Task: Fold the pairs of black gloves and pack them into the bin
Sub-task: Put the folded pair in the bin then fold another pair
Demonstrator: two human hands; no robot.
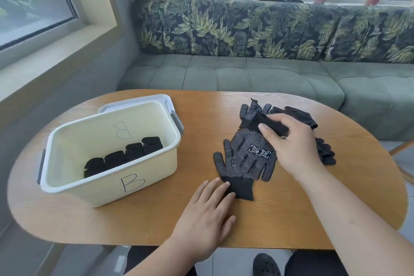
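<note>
While the left hand (210, 206) lies flat, pinning the cuff of the dotted glove (246, 159) to the table (280, 222), the right hand (291, 143) pinches a second glove (247, 115) just beyond; a loose pinch may skew the pair. The bin (107, 192), at left, holds folded pairs (134, 152).

Oval wooden table (156, 226) with a cream bin (89, 188), dotted black gloves (246, 159) and a black glove pile (326, 152).

White-dotted black gloves (246, 159), cream bin (112, 186), leaf-patterned green sofa (268, 29)
</note>
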